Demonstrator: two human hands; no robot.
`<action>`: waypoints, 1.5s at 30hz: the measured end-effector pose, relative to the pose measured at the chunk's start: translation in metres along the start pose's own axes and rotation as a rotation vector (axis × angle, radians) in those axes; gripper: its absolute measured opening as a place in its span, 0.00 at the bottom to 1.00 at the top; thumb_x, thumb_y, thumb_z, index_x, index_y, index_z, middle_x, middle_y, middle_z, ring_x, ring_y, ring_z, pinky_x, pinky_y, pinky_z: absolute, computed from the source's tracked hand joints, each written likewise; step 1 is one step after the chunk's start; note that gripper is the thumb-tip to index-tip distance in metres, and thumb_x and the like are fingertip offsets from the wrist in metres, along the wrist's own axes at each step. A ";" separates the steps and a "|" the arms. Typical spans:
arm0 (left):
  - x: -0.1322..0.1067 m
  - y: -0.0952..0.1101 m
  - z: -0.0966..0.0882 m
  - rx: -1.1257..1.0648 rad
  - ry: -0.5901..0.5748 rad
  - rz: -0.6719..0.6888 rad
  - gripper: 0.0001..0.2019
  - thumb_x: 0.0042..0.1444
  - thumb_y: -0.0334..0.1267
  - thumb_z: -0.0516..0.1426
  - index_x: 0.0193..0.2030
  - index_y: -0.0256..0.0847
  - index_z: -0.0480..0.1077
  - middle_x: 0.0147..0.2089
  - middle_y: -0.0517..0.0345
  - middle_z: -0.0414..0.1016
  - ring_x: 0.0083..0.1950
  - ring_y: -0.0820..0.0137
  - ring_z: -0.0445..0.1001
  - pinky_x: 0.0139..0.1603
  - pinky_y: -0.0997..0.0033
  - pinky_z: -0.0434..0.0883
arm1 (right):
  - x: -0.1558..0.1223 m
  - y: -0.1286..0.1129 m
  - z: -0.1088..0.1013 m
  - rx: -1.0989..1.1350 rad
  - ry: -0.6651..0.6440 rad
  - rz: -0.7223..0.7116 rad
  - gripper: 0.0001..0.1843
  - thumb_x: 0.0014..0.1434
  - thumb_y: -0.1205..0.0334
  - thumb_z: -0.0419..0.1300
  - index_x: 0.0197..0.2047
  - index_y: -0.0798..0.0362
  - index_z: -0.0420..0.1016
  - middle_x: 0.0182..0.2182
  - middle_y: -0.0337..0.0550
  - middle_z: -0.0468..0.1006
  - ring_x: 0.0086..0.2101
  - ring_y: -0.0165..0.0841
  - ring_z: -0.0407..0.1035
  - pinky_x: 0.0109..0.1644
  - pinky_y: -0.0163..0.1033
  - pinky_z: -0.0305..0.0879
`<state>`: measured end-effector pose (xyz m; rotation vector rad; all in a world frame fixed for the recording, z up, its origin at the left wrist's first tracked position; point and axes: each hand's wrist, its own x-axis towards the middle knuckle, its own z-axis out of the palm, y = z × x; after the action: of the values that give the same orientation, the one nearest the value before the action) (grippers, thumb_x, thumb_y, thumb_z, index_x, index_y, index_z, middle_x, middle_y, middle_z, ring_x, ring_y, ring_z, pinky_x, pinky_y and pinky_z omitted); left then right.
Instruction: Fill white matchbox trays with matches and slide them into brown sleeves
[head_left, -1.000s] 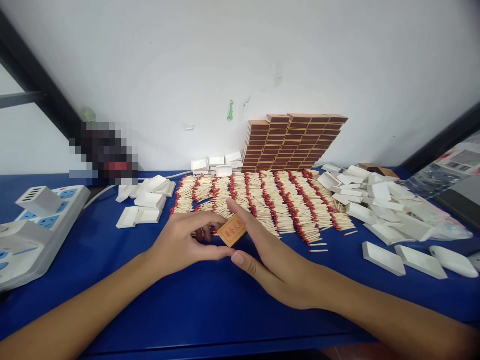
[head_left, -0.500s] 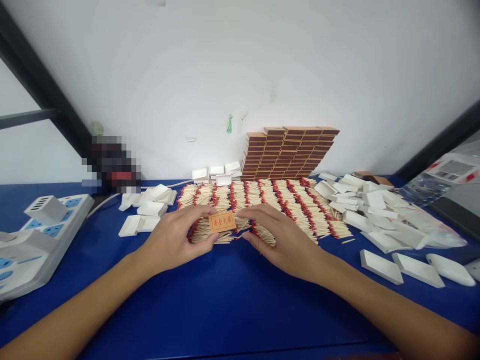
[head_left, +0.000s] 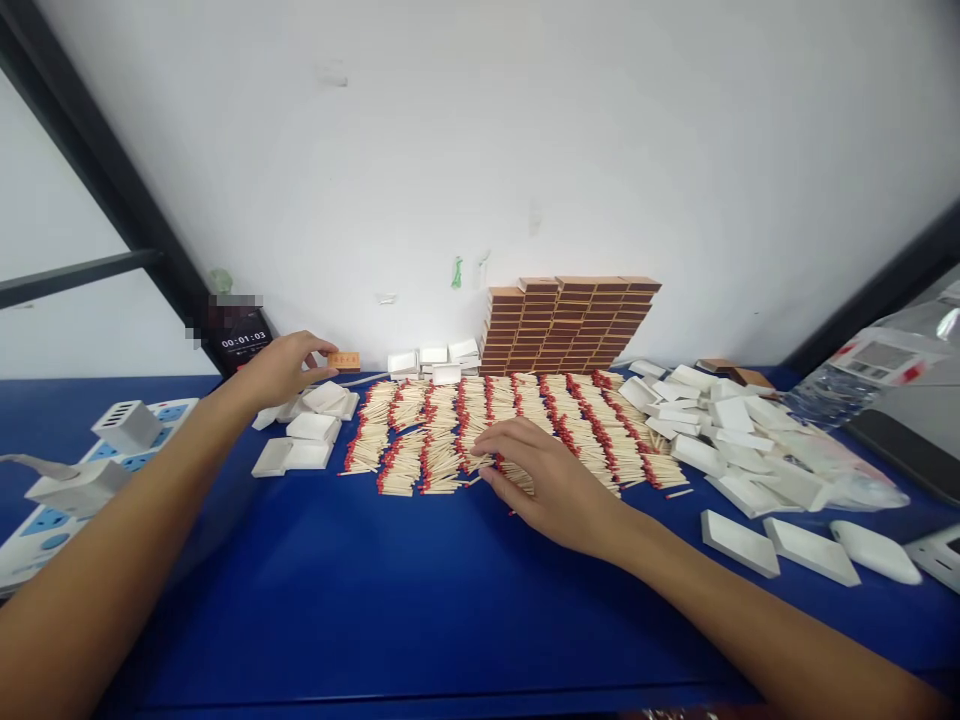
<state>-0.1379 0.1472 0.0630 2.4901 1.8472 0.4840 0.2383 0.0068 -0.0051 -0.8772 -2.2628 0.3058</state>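
My left hand (head_left: 281, 368) is stretched out to the back left of the blue table (head_left: 390, 600), its fingertips pinched on a small orange matchbox (head_left: 344, 361) near the wall. My right hand (head_left: 551, 478) rests, fingers curled, on the near edge of a wide spread of red-tipped matches (head_left: 517, 420); whether it grips any I cannot make out. Empty white inner trays (head_left: 304, 430) lie just below my left hand.
A brick-like stack of brown matchboxes (head_left: 570, 320) leans on the wall. More white trays (head_left: 735, 430) are heaped at right, with loose ones (head_left: 780, 545) nearer. A power strip (head_left: 82, 470) sits at left, a timer phone (head_left: 241, 340) behind it, a plastic bag (head_left: 870, 370) far right.
My left hand has carried the orange matchbox from the middle, over the matches, to the back left by the wall. My right hand let go of it and dropped onto the matches.
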 end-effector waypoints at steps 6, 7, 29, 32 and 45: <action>0.018 0.001 0.009 -0.034 -0.049 -0.084 0.24 0.55 0.53 0.62 0.51 0.38 0.79 0.48 0.45 0.84 0.44 0.57 0.80 0.44 0.65 0.73 | 0.001 0.000 -0.003 0.003 -0.012 -0.011 0.07 0.73 0.64 0.56 0.49 0.49 0.75 0.46 0.49 0.80 0.49 0.41 0.73 0.55 0.53 0.73; 0.017 0.002 0.008 -0.041 -0.052 -0.092 0.24 0.56 0.53 0.62 0.52 0.38 0.79 0.49 0.45 0.84 0.45 0.57 0.80 0.45 0.64 0.73 | 0.001 0.000 -0.003 0.003 -0.010 -0.020 0.07 0.73 0.64 0.55 0.49 0.49 0.75 0.45 0.49 0.80 0.49 0.41 0.73 0.54 0.53 0.73; -0.168 0.036 -0.027 -0.172 -0.371 -0.247 0.18 0.62 0.55 0.59 0.55 0.53 0.77 0.38 0.62 0.78 0.39 0.63 0.75 0.42 0.68 0.69 | -0.002 -0.005 -0.003 -0.002 -0.028 -0.048 0.06 0.73 0.66 0.56 0.46 0.50 0.75 0.43 0.47 0.80 0.46 0.40 0.72 0.54 0.50 0.70; -0.164 0.033 -0.019 -0.144 -0.296 -0.188 0.17 0.62 0.54 0.60 0.53 0.50 0.78 0.45 0.59 0.80 0.43 0.62 0.75 0.45 0.66 0.70 | -0.001 -0.006 -0.003 -0.004 -0.022 -0.044 0.06 0.73 0.66 0.56 0.45 0.50 0.76 0.42 0.47 0.80 0.46 0.40 0.72 0.52 0.50 0.70; -0.113 0.013 -0.010 0.066 -0.065 0.057 0.24 0.65 0.56 0.56 0.59 0.44 0.76 0.59 0.45 0.73 0.58 0.52 0.70 0.59 0.52 0.67 | -0.002 -0.004 -0.003 -0.025 -0.046 -0.028 0.07 0.73 0.65 0.57 0.45 0.51 0.77 0.41 0.48 0.80 0.45 0.40 0.72 0.51 0.49 0.69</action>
<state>-0.1575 0.0357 0.0473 2.5734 1.8031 0.3448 0.2400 0.0025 -0.0020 -0.8590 -2.3233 0.2884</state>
